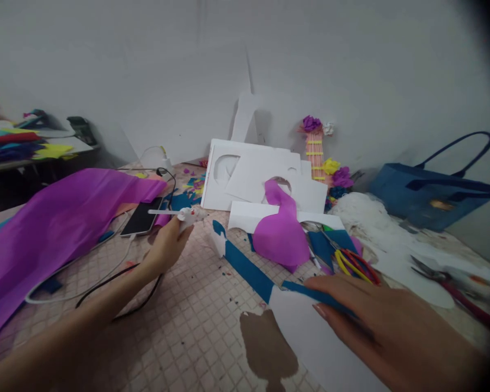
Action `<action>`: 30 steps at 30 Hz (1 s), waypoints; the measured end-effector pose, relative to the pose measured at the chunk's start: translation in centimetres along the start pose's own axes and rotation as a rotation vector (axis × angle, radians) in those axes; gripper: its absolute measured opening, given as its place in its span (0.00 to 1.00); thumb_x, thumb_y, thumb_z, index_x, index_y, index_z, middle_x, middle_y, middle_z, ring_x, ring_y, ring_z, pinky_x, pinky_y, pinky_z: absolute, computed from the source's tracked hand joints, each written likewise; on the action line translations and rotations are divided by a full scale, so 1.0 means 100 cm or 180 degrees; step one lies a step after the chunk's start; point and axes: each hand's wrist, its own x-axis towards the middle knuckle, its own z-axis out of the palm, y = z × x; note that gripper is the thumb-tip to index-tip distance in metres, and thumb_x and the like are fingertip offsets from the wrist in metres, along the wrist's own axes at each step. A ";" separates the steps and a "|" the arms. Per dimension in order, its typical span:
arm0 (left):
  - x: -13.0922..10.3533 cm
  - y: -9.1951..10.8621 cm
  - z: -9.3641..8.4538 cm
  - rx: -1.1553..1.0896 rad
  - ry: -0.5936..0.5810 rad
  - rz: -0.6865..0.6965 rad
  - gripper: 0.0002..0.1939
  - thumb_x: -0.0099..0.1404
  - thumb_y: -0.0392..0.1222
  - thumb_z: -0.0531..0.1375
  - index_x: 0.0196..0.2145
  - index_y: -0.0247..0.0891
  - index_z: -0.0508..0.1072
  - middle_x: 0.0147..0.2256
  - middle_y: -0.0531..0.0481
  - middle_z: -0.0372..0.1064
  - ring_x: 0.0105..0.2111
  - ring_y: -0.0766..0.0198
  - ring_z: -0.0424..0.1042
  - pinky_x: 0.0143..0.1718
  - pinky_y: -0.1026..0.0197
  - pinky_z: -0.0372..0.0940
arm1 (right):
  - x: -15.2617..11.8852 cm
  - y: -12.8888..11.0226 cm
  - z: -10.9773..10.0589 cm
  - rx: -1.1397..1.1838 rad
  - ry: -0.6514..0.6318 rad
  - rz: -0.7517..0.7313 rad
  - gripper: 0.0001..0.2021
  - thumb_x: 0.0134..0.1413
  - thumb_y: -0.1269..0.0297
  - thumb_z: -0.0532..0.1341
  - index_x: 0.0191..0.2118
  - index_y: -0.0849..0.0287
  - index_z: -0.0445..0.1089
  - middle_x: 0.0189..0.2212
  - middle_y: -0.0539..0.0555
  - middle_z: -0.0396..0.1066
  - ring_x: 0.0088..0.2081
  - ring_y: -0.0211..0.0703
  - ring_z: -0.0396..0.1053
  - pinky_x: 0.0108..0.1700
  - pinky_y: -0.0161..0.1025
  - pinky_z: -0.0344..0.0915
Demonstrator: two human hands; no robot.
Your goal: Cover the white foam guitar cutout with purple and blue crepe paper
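Observation:
My left hand (pixel 168 246) is closed around a white hot glue gun (pixel 187 215), whose glue stick (pixel 159 212) pokes out to the left. Its nozzle points right, above the table. My right hand (pixel 367 316) grips a white paper cut-out (pixel 306 332) at the lower right, with thumb and fingers along its edge. A long blue paper strip (pixel 249 271) covers the cut-out's narrow part, and another blue piece (pixel 310 291) runs under my right fingers. A purple rounded paper shape (pixel 281 239) lies beyond, against white cut sheets (pixel 261 169).
Purple paper (pixel 77 218) spreads at left beside a phone (pixel 142 219) with a white cable. Scissors (pixel 353 264), red-handled pliers (pixel 436 275) and white scraps (pixel 363 223) lie at right. A blue bag (pixel 412 190) stands by the wall. A black cord crosses under my left arm.

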 end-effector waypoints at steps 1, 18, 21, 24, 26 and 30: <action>0.005 -0.001 0.008 0.0067 0.0022 0.0015 0.19 0.68 0.45 0.48 0.52 0.31 0.60 0.48 0.34 0.67 0.51 0.46 0.68 0.52 0.48 0.61 | 0.000 0.000 0.000 -0.0006 0.0022 0.0004 0.13 0.62 0.64 0.47 0.45 0.51 0.67 0.35 0.51 0.79 0.28 0.50 0.78 0.19 0.45 0.70; -0.003 -0.017 0.001 0.0850 -0.0217 -0.0171 0.30 0.59 0.44 0.57 0.55 0.31 0.53 0.49 0.33 0.67 0.48 0.45 0.70 0.46 0.50 0.65 | 0.002 -0.001 -0.002 0.0028 0.0114 0.0046 0.11 0.59 0.65 0.50 0.45 0.50 0.64 0.34 0.50 0.79 0.27 0.50 0.77 0.20 0.47 0.73; -0.021 0.006 -0.016 0.1430 0.0098 -0.0176 0.29 0.60 0.45 0.58 0.55 0.29 0.55 0.46 0.31 0.65 0.48 0.39 0.67 0.45 0.44 0.64 | 0.001 -0.001 -0.001 0.0057 0.0096 0.0088 0.11 0.58 0.66 0.51 0.46 0.49 0.63 0.34 0.49 0.79 0.28 0.50 0.78 0.20 0.47 0.73; -0.043 0.042 -0.029 0.1676 0.0880 0.0023 0.25 0.63 0.43 0.56 0.56 0.36 0.56 0.48 0.34 0.61 0.48 0.39 0.64 0.44 0.41 0.63 | 0.001 0.000 0.000 0.0106 0.0122 0.0103 0.11 0.58 0.66 0.50 0.46 0.48 0.62 0.34 0.48 0.79 0.28 0.51 0.78 0.21 0.48 0.73; -0.053 0.067 -0.031 0.1336 0.1056 0.0451 0.21 0.63 0.41 0.58 0.53 0.38 0.60 0.45 0.39 0.64 0.46 0.45 0.66 0.45 0.44 0.63 | 0.001 -0.001 0.000 0.0134 0.0114 0.0109 0.12 0.58 0.66 0.50 0.46 0.47 0.62 0.35 0.48 0.79 0.29 0.51 0.78 0.21 0.47 0.73; -0.045 0.110 -0.020 0.0242 0.0481 0.1215 0.12 0.64 0.35 0.57 0.46 0.39 0.67 0.37 0.47 0.69 0.40 0.56 0.69 0.45 0.52 0.63 | 0.003 -0.001 -0.002 0.0058 0.0080 0.0046 0.11 0.58 0.66 0.51 0.46 0.49 0.61 0.35 0.50 0.79 0.30 0.50 0.78 0.22 0.45 0.74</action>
